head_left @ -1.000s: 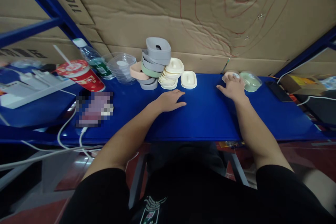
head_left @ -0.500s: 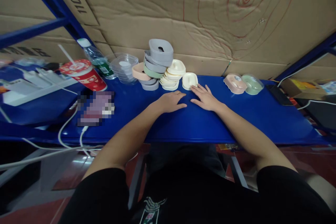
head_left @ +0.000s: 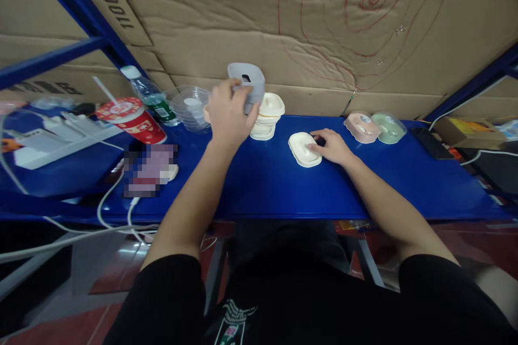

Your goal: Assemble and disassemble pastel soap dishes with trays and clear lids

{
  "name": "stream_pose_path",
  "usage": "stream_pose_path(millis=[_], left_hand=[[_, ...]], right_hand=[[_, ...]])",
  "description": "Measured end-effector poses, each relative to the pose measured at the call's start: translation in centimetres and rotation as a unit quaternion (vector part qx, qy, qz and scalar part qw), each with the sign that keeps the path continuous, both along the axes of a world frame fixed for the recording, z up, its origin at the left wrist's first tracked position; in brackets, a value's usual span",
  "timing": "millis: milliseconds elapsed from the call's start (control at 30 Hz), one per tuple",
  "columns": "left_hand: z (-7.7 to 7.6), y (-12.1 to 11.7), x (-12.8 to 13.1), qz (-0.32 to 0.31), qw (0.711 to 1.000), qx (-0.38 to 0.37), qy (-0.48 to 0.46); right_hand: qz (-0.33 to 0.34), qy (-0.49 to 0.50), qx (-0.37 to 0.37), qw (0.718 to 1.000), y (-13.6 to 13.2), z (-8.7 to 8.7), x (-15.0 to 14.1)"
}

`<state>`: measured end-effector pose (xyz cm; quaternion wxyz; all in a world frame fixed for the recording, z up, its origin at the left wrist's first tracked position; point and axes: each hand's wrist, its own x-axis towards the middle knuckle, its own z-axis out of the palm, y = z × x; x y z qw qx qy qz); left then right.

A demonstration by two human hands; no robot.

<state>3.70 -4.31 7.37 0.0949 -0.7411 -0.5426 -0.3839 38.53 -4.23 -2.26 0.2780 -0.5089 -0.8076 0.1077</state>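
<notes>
One cream piece (head_left: 299, 145): it lies flat on the blue table (head_left: 279, 188), a little in front of the cream pile (head_left: 272, 103) and to its right.
Right hand (head_left: 331, 145): its thumb rests on top of this piece, and the fingers are curved near the far right edge; I cannot tell if the grip is firm.
Left hand (head_left: 230, 116): it is in front of the grey containers (head_left: 256, 80), with fingers bent and parted; the contact is hidden, so I cannot tell whether it has hold of one.
Clear containers (head_left: 191, 112): they stand nested, left of this hand.
Pink container (head_left: 361, 129): it is just beside the green container (head_left: 390, 128), at the right.
</notes>
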Motion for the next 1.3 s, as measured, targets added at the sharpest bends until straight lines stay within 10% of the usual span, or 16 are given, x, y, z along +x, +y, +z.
stream_pose_path(millis=[133,367,700,833,1000,1133,1300], left_hand=[[2.6,1.0,-0.3,0.065,0.996,-0.050,-0.023],[2.7,2.8,-0.4,0.060,0.991,-0.105,-0.057],[4.0,1.1,-1.8,-0.027,0.996,0.012,-0.079],[2.3,-1.2,-1.9,-0.209,0.973,0.049,-0.088],[-1.3,-2.0,-0.7,-0.420,0.884,-0.184,-0.087],[-3.3,-1.1,-0.1,-0.468,0.821,-0.323,-0.055],[-5.6,0.3,0.6,-0.428,0.807,-0.385,-0.129]], right_hand=[[0.092,-0.005,-0.038,0.995,-0.8,0.2,-1.3],[0.155,0.006,-0.048,0.987,-1.1,0.2,-1.2],[0.075,0.106,0.041,0.991,-1.0,0.7,-1.2],[0.011,0.297,0.029,0.954,-0.9,2.2,0.0],[0.039,0.370,-0.130,0.919,-1.9,4.2,-0.2],[0.047,0.307,-0.237,0.920,-2.7,4.5,-0.8],[0.021,0.279,-0.291,0.915,-2.5,4.1,-1.0]])
